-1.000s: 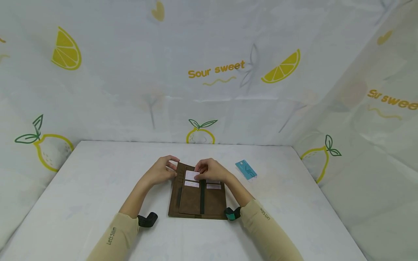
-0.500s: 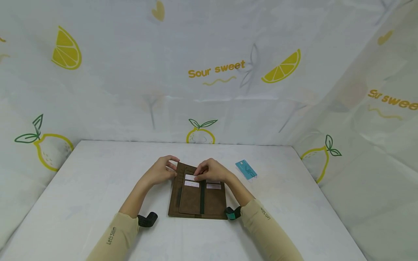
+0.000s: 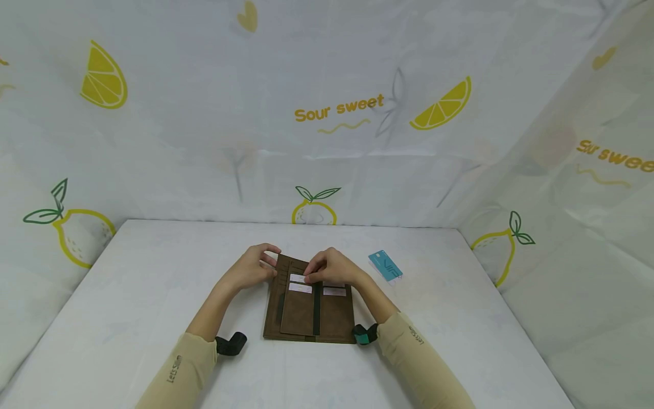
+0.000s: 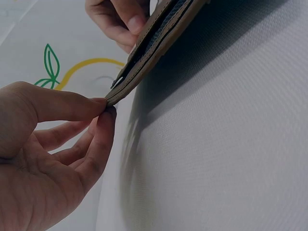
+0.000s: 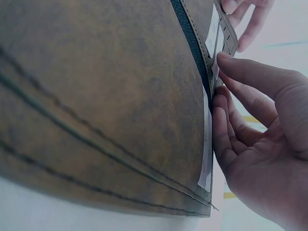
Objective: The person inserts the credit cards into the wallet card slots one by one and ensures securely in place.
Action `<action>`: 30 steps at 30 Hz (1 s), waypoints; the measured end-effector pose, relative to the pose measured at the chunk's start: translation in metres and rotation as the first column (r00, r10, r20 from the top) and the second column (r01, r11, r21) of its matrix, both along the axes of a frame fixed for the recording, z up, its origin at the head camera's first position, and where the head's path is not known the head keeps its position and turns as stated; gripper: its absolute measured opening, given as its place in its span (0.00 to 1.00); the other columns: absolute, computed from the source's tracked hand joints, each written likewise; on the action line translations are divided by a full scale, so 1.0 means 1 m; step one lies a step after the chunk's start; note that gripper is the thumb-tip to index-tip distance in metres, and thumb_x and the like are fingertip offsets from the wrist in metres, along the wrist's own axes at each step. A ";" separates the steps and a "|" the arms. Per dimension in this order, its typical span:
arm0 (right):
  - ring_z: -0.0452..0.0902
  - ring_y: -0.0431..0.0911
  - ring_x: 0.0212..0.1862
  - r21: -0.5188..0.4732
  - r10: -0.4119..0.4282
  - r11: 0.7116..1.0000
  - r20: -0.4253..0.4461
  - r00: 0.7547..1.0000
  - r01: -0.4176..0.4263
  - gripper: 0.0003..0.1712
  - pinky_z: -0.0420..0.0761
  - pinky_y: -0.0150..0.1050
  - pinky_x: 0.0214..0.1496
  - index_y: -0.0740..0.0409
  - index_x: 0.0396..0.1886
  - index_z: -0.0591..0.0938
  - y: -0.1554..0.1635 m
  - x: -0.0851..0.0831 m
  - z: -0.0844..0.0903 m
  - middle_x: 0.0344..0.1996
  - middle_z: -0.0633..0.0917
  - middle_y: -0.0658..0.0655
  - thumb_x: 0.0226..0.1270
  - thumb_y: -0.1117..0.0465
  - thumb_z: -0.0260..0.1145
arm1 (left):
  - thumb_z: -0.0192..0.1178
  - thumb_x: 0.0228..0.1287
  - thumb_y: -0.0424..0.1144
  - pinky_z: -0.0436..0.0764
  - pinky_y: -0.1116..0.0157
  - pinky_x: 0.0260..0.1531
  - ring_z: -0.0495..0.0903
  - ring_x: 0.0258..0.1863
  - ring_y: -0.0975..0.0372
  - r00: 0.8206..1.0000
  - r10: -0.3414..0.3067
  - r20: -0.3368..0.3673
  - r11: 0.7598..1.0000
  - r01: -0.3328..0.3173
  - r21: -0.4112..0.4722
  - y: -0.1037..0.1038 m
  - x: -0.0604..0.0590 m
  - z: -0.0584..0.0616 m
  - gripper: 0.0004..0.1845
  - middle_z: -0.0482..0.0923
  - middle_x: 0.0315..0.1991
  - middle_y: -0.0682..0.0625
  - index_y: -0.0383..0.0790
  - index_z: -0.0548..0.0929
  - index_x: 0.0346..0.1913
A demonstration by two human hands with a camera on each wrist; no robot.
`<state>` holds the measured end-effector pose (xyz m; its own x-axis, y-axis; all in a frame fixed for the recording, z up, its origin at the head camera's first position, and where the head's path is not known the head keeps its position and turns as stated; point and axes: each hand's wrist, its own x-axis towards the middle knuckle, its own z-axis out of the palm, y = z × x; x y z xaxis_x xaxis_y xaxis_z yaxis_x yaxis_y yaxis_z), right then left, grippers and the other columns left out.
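One brown wallet lies open between the side edges of the table; the left hand clamps it by its far left corner, the right hand pinches a white card in it, a blue card lies toward the table's right edge

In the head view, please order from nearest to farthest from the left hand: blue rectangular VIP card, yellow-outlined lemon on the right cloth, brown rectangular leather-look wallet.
1. Wallet, edge pinched by left hand.
2. VIP card, right of the wallet.
3. Lemon, farthest right.
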<state>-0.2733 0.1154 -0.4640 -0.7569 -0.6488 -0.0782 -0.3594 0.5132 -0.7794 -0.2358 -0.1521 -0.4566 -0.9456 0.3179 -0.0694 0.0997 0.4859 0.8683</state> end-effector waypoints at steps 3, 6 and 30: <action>0.83 0.34 0.38 -0.009 -0.011 1.000 -0.003 1.000 0.011 0.07 0.82 0.29 0.44 0.61 0.43 0.94 0.002 -0.001 -0.002 0.42 0.94 0.60 0.70 0.62 0.77 | 0.65 0.65 0.24 0.83 0.62 0.40 0.88 0.43 0.53 1.000 -0.002 -0.002 1.000 0.002 0.001 0.000 0.001 0.001 0.29 0.85 0.50 0.33 0.26 0.76 0.70; 0.84 0.35 0.39 -0.029 -0.021 0.999 -0.013 1.000 0.021 0.07 0.83 0.29 0.45 0.62 0.45 0.93 0.004 -0.002 -0.004 0.44 0.94 0.61 0.70 0.63 0.77 | 0.65 0.65 0.24 0.84 0.62 0.40 0.88 0.43 0.53 1.000 -0.001 -0.004 1.000 0.001 -0.001 0.000 0.001 0.001 0.29 0.85 0.50 0.33 0.26 0.76 0.70; 0.86 0.38 0.40 -0.128 -0.266 0.958 -0.069 0.961 0.256 0.14 0.84 0.30 0.47 0.69 0.52 0.89 0.074 -0.003 0.010 0.44 0.92 0.64 0.72 0.64 0.74 | 0.65 0.65 0.24 0.81 0.64 0.39 0.85 0.42 0.54 1.000 -0.013 -0.014 1.000 0.013 -0.001 -0.001 0.002 0.002 0.28 0.84 0.49 0.34 0.28 0.78 0.69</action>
